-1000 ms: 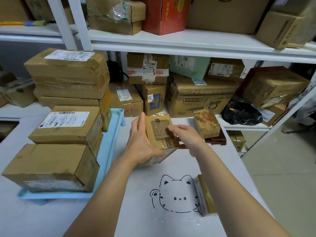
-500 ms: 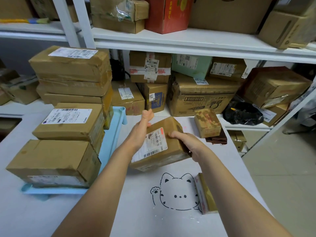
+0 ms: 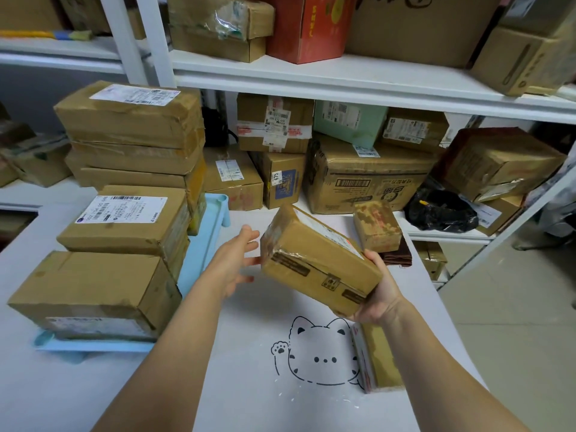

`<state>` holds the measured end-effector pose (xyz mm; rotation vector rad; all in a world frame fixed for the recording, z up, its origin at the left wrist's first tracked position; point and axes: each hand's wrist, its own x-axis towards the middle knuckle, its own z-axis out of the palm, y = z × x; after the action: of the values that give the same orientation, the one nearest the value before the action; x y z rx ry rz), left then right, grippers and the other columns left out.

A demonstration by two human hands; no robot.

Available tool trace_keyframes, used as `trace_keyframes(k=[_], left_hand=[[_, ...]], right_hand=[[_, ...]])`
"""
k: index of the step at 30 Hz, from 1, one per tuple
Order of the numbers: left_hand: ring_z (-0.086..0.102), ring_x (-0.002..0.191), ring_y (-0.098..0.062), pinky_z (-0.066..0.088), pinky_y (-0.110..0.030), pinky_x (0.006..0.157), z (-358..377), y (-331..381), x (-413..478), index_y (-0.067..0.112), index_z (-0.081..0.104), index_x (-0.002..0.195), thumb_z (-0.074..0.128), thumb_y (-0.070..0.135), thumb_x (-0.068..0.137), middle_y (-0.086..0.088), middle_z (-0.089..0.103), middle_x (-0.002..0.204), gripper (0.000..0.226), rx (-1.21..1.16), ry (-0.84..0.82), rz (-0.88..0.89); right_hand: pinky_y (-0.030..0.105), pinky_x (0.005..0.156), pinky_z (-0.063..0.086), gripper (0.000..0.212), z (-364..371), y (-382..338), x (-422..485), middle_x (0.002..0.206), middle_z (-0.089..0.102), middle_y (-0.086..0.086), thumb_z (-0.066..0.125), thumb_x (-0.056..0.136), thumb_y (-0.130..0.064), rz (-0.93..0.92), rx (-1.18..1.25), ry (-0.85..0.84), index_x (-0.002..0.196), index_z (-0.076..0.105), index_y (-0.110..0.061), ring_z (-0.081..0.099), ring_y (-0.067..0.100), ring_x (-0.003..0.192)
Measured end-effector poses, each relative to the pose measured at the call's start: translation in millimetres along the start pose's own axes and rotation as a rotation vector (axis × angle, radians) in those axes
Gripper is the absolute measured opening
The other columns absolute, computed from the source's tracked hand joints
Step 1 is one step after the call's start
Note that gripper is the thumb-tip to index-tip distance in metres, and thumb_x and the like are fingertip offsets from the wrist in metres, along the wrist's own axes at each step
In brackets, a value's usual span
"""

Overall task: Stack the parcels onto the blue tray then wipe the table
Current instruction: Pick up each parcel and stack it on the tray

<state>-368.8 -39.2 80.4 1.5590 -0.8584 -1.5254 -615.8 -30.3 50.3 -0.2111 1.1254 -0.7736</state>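
Parcels of taped brown cardboard (image 3: 124,219) crowd the light-blue plastic tray (image 3: 202,244). Left hand (image 3: 233,263) has released, fingers spread. Small brown cardboard parcel (image 3: 314,260), rolled label-away, hangs tilted above white table (image 3: 249,385); right hand (image 3: 380,294) grips its end, thumb on top, fingers hidden beneath. Stacking next, probably.

I see white shelves (image 3: 343,79) crowded with cardboard boxes (image 3: 367,179). A red box (image 3: 305,29) sits on the upper one; a pale green box (image 3: 349,123) and a black bag (image 3: 442,213) lie lower. Nearer me, a cat drawing (image 3: 324,357).
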Motion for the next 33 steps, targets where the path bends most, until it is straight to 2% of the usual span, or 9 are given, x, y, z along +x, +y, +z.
trace_keyframes(k=[4,7,9,11,16,19,23,28,33], left_hand=[[0.061,0.099,-0.025,0.051,-0.042,0.082,7.9,8.6,-5.7,0.028,0.058,0.106,0.034,0.046,0.099,-0.001,0.058,0.121,0.031,-0.042,-0.089,0.018],[0.061,0.087,-0.019,0.051,-0.034,0.071,11.3,11.8,-6.7,0.020,0.049,0.128,0.053,0.031,0.095,-0.004,0.060,0.115,0.036,-0.066,-0.130,0.079],[0.062,0.083,-0.016,0.052,-0.034,0.072,11.6,12.8,-5.9,0.015,0.043,0.136,0.060,0.018,0.090,-0.004,0.064,0.108,0.049,-0.107,-0.118,0.105],[0.064,0.083,-0.016,0.054,-0.035,0.076,10.8,14.5,-6.5,0.015,0.051,0.129,0.062,0.011,0.088,-0.003,0.067,0.105,0.043,-0.103,-0.132,0.142],[0.067,0.093,-0.021,0.054,-0.041,0.083,9.9,17.5,-6.7,0.024,0.054,0.124,0.069,0.006,0.081,-0.003,0.061,0.120,0.049,-0.018,-0.189,0.203],[0.066,0.096,-0.022,0.056,-0.040,0.079,11.4,19.0,-9.7,0.029,0.054,0.117,0.070,0.006,0.080,-0.006,0.060,0.118,0.047,-0.004,-0.241,0.225],[0.067,0.090,-0.019,0.058,-0.034,0.070,8.9,17.5,-11.9,0.030,0.055,0.110,0.067,0.001,0.082,-0.006,0.059,0.119,0.042,-0.001,-0.274,0.259],[0.066,0.086,-0.021,0.059,-0.031,0.070,6.5,12.9,-11.6,0.021,0.053,0.121,0.066,-0.006,0.079,-0.005,0.061,0.114,0.051,-0.014,-0.294,0.270],[0.062,0.087,-0.016,0.054,-0.025,0.077,0.6,5.5,-9.2,0.014,0.060,0.115,0.066,-0.013,0.076,-0.003,0.066,0.097,0.048,0.031,-0.233,0.273]], right_hand=[[0.035,0.069,0.044,0.063,-3.1,4.8,1.8,0.083,0.069,0.018,0.051,0.071,-0.069,0.000,0.050,-0.047,0.088,0.069,-0.011,0.064,0.034,0.068],[0.037,0.069,0.044,0.065,-10.8,10.3,6.0,0.092,0.068,0.020,0.051,0.072,-0.068,0.004,0.076,-0.073,0.094,0.068,-0.009,0.063,0.036,0.074],[0.043,0.073,0.049,0.062,-15.6,12.7,7.6,0.105,0.066,0.021,0.056,0.072,-0.061,0.006,0.054,-0.075,0.104,0.069,-0.009,0.062,0.039,0.085],[0.049,0.074,0.053,0.059,-20.3,14.0,10.0,0.108,0.066,0.019,0.062,0.069,-0.053,0.010,-0.015,-0.036,0.109,0.068,-0.010,0.063,0.036,0.091],[0.052,0.092,0.049,0.042,-25.9,18.1,18.4,0.109,0.070,0.014,0.063,0.080,-0.046,-0.016,-0.163,0.085,0.105,0.068,-0.013,0.064,0.030,0.101],[0.045,0.089,0.049,0.037,-22.7,17.1,20.6,0.099,0.071,0.006,0.057,0.085,-0.051,-0.037,-0.214,0.109,0.071,0.073,-0.022,0.064,0.024,0.098],[0.040,0.075,0.052,0.042,-23.2,12.6,27.0,0.108,0.068,0.007,0.056,0.087,-0.056,-0.052,-0.197,0.172,0.103,0.067,-0.019,0.065,0.023,0.102],[0.040,0.075,0.050,0.037,-18.3,9.3,26.7,0.089,0.066,0.008,0.050,0.094,-0.046,-0.115,-0.094,0.192,0.096,0.066,-0.013,0.061,0.022,0.087],[0.038,0.086,0.045,0.020,-13.0,3.3,24.0,0.085,0.060,0.003,0.051,0.096,-0.033,-0.247,-0.093,0.204,0.089,0.064,-0.018,0.055,0.018,0.085]])
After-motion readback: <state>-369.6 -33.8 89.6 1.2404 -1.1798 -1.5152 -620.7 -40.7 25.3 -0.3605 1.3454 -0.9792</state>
